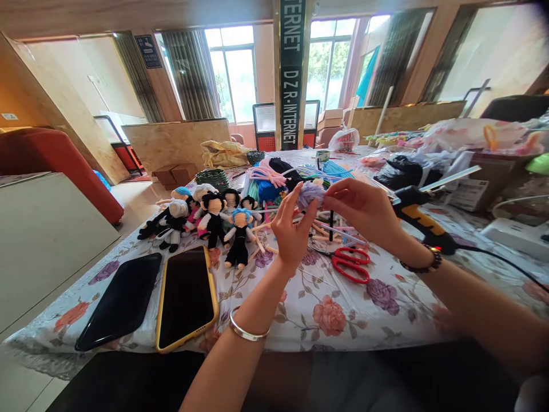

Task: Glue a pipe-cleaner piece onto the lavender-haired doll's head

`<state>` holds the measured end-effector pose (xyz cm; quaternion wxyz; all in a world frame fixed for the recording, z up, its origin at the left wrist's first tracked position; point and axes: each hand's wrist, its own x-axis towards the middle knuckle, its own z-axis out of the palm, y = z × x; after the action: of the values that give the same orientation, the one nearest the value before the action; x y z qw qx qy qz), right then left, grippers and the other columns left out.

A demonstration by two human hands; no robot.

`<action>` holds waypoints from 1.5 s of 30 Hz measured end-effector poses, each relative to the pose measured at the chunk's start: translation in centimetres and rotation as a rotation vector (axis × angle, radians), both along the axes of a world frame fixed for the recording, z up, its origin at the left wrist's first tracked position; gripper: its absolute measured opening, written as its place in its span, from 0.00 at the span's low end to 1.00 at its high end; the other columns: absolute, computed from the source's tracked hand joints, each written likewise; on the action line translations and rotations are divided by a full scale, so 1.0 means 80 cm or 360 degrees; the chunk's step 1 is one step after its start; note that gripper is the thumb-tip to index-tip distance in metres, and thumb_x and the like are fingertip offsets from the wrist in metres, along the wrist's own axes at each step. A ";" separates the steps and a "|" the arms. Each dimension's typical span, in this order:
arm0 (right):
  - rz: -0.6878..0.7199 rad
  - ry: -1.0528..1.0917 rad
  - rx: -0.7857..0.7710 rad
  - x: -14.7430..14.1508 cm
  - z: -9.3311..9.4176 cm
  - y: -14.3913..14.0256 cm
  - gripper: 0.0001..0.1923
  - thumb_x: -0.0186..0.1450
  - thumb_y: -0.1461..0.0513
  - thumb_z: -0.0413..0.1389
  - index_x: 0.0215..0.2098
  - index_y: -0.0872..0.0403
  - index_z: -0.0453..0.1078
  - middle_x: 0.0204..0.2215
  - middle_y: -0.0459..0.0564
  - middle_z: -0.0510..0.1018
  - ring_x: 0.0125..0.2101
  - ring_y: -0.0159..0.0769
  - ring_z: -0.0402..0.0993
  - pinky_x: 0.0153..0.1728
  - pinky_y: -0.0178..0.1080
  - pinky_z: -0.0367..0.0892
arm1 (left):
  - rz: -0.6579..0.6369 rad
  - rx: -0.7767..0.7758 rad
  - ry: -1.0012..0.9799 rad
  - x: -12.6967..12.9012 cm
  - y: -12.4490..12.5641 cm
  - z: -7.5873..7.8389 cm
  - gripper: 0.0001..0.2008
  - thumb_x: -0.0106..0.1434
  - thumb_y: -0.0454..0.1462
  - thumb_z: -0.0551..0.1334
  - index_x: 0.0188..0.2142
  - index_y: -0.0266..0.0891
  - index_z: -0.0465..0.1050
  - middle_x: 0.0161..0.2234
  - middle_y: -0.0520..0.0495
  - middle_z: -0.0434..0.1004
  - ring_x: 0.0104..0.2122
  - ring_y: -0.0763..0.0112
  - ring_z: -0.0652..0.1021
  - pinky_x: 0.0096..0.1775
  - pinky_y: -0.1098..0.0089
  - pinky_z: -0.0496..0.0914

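Note:
A lavender pipe-cleaner piece (310,194), fuzzy and wound, with a bit of cream at its top, is held above the table. My left hand (291,229) grips it between thumb and fingers. From the other side, the closed fingertips of my right hand (364,209) pinch its right edge; what exactly they hold there is partly hidden. Below my hands lie red-handled scissors (350,264). Behind them is a pile of coloured pipe cleaners (270,180), pink, blue and black among them. Several small dolls (214,220) made of pipe cleaners sit to the left.
Two phones, a black one (122,300) and one in a yellow case (187,297), lie at the front left. A yellow and black glue gun (424,223) rests at the right with its cord trailing. Plastic bags (412,171) and a white power strip (517,237) are farther right.

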<state>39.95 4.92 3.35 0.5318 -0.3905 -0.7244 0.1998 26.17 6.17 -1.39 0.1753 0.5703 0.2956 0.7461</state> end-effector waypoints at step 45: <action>0.0161 0.0287 -0.0274 -0.004 0.016 -0.011 0.18 0.47 0.53 0.67 0.27 0.54 0.67 0.25 0.45 0.74 0.27 0.30 0.73 0.28 0.34 0.71 | 0.0188 0.0689 0.0425 -0.004 0.014 -0.009 0.22 0.62 0.35 0.59 0.57 0.49 0.64 0.51 0.44 0.73 0.51 0.65 0.74 0.50 0.64 0.71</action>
<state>39.59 4.02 4.59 0.5486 -0.3782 -0.6726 0.3219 25.82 7.32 -2.12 -0.0353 0.6698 0.1823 0.7190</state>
